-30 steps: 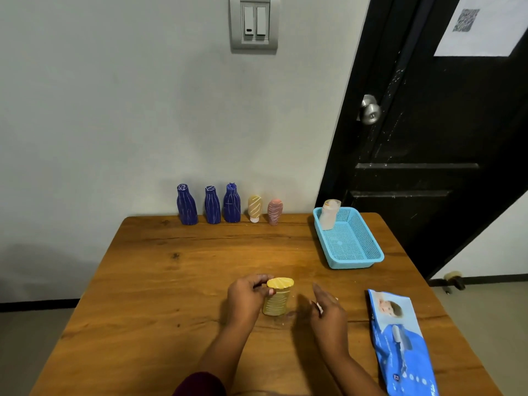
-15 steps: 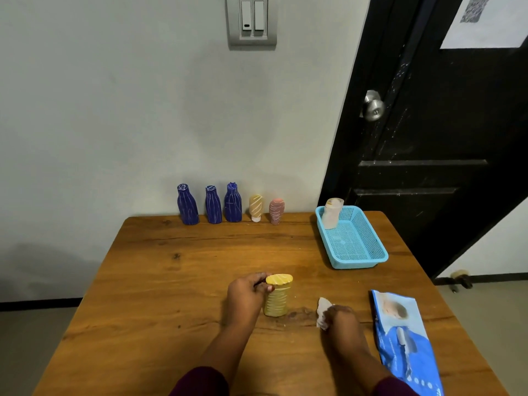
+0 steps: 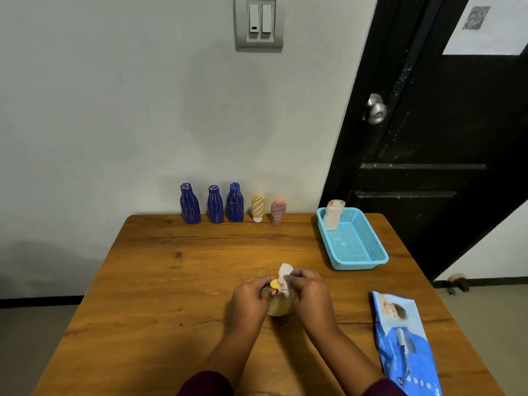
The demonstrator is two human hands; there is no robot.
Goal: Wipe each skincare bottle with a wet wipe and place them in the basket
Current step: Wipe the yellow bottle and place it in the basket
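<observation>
The left hand (image 3: 250,300) grips the ribbed yellow-capped plastic bottle (image 3: 278,305); beside it the right hand (image 3: 310,295) pinches a crumpled white wet wipe (image 3: 285,277) against the bottle's cap.

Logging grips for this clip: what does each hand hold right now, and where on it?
Left hand grips the ribbed amber plastic bottle near its top; right hand pinches the white wet wipe against its yellow cap.

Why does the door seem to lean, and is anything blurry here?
Head view: the wide-angle lens tilts the door near the edge. Head view: the back-row bottles look smeared. Head view: soft light, mild sheen on the table.
</observation>
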